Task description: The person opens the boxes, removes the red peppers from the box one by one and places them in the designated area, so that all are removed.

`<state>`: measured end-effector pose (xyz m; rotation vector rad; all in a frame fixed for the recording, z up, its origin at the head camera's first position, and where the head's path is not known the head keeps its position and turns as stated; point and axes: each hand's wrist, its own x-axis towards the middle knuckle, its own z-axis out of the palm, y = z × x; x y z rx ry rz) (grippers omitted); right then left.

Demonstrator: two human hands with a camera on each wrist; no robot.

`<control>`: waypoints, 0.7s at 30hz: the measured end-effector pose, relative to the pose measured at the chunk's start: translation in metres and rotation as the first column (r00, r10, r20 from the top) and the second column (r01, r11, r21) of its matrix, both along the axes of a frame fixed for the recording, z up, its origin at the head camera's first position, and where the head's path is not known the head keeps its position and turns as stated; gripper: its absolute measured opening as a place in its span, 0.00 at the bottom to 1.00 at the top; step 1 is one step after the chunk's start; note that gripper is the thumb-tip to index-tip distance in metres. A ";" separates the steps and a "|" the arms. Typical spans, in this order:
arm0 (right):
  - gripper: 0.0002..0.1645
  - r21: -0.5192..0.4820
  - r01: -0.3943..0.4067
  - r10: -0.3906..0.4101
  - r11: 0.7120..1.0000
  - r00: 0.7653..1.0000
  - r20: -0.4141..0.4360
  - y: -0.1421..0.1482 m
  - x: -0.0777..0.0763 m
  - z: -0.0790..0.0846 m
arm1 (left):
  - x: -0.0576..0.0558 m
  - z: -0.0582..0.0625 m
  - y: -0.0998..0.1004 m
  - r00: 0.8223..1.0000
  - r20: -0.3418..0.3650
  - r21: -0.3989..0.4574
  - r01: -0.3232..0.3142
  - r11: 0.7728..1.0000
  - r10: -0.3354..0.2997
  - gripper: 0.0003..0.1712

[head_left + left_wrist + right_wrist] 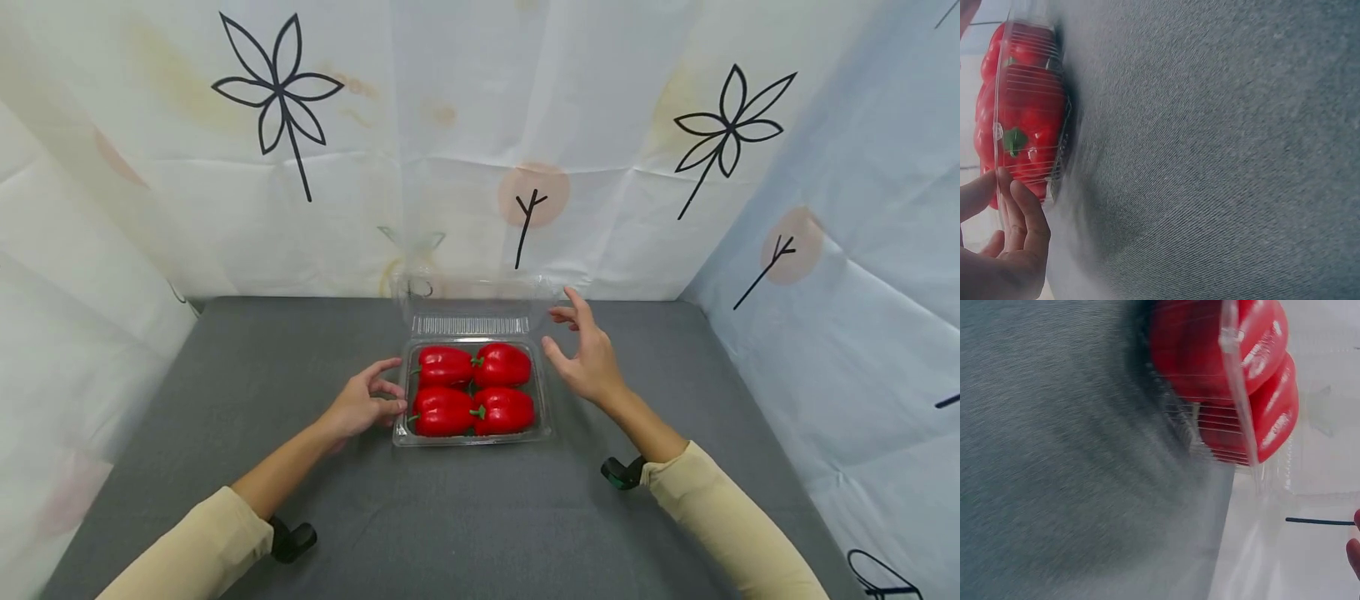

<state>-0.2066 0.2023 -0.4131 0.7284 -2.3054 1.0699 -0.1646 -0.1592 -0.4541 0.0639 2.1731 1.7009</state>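
A clear plastic clamshell container [472, 441] sits on the table with its lid [472, 323] raised at the back. Several red bell peppers [444, 412] with green stems fill its base, laid in two rows. At the container's left edge, my left hand [362, 407] pinches the rim between thumb and fingers [1030, 215]. My right hand [588, 358] is raised beside the lid's right edge, thumb and fingers spread, holding nothing. Only two of its fingertips [1354, 553] show at the edge of the right wrist view; whether they touch the lid is unclear.
A grey cloth covers the table [465, 525]. White fabric curtains [465, 108] with leaf drawings hang behind it and along both sides. The raised lid stands close in front of the back curtain. A black wrist band [292, 542] is on each arm.
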 end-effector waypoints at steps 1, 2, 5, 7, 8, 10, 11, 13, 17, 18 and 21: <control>0.44 -0.009 0.002 -0.002 1.000 1.000 0.018 -0.001 -0.002 0.001 | 0.001 0.000 0.000 1.000 0.000 0.003 0.002 1.000 -0.002 0.42; 0.44 -0.022 0.002 -0.002 1.000 0.999 0.038 -0.002 -0.004 0.003 | 0.003 0.001 0.000 1.000 0.000 0.005 0.006 1.000 -0.006 0.43; 0.42 -0.047 0.019 -0.015 0.999 0.995 0.096 -0.005 -0.011 0.005 | 0.006 0.002 0.001 1.000 0.013 0.005 0.005 1.000 -0.005 0.43; 0.40 -0.061 0.033 -0.025 0.998 0.991 0.134 -0.007 -0.015 0.006 | 0.008 0.002 0.001 1.000 0.022 0.008 0.010 1.000 -0.010 0.44; 0.40 -0.067 0.040 -0.030 0.997 0.988 0.153 -0.008 -0.017 0.007 | 0.009 0.002 0.001 1.000 0.024 0.011 0.012 1.000 -0.012 0.44; 0.38 -0.075 0.050 -0.035 0.996 0.982 0.185 -0.008 -0.021 0.007 | 0.011 0.003 0.002 1.000 0.026 0.022 0.015 1.000 -0.015 0.44; 0.38 -0.078 0.054 -0.037 0.995 0.979 0.202 -0.009 -0.023 0.007 | 0.011 0.003 0.003 1.000 0.028 0.028 0.012 1.000 -0.013 0.44; 0.37 -0.069 0.071 -0.053 0.995 0.969 0.242 -0.010 -0.026 0.006 | 0.012 0.003 0.004 1.000 0.027 0.034 0.011 0.999 -0.012 0.45; 0.37 -0.047 0.088 -0.068 0.995 0.942 0.327 -0.012 -0.030 0.002 | 0.013 0.002 0.004 0.999 0.031 0.038 0.006 0.999 -0.008 0.46; 0.37 -0.046 0.085 -0.063 0.995 0.935 0.350 -0.013 -0.031 0.001 | 0.014 0.002 0.004 0.999 0.029 0.038 0.013 0.999 -0.014 0.46; 0.37 -0.063 0.059 -0.028 0.996 0.914 0.405 -0.014 -0.032 -0.005 | 0.017 0.001 0.003 0.999 0.026 0.046 0.029 0.998 -0.031 0.47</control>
